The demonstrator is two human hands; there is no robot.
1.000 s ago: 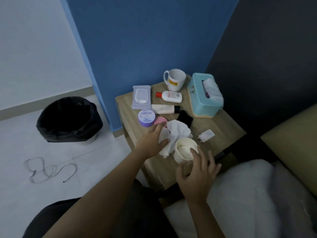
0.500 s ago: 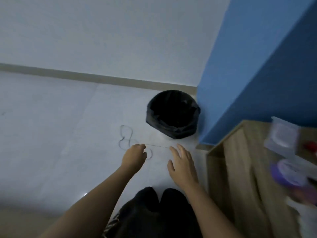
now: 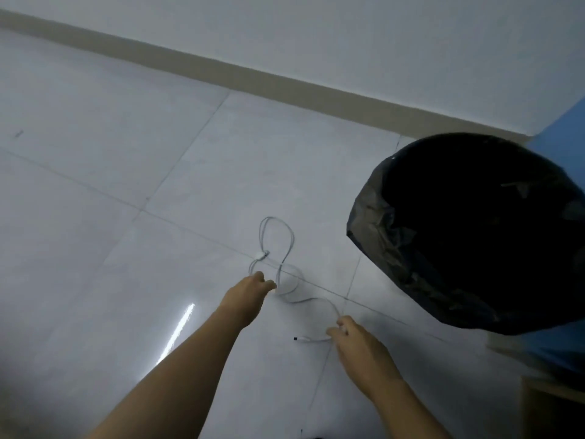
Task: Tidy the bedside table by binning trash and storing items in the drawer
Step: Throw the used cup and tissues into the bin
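Observation:
A thin white cable [image 3: 286,236] lies in loose loops on the pale tiled floor, its dark-tipped end [image 3: 296,339] pointing left. My left hand [image 3: 248,294] reaches down to the lower loop, its curled fingertips touching it; whether it grips is unclear. My right hand [image 3: 359,343] is lower and to the right, thumb and forefinger pinched on the cable close to its end. A bin lined with a black bag [image 3: 474,236] stands on the floor just right of the cable. Its inside is dark, and I see nothing in it.
A wooden corner of the bedside table [image 3: 552,403] shows at the bottom right edge, with the blue wall [image 3: 566,144] behind the bin. A beige skirting board [image 3: 221,74] runs along the white wall. Open tiled floor spreads to the left.
My view swung from the table top to the floor. Both hands left the tissue and the cup on the table and came down to the cable, which now lies under my fingers.

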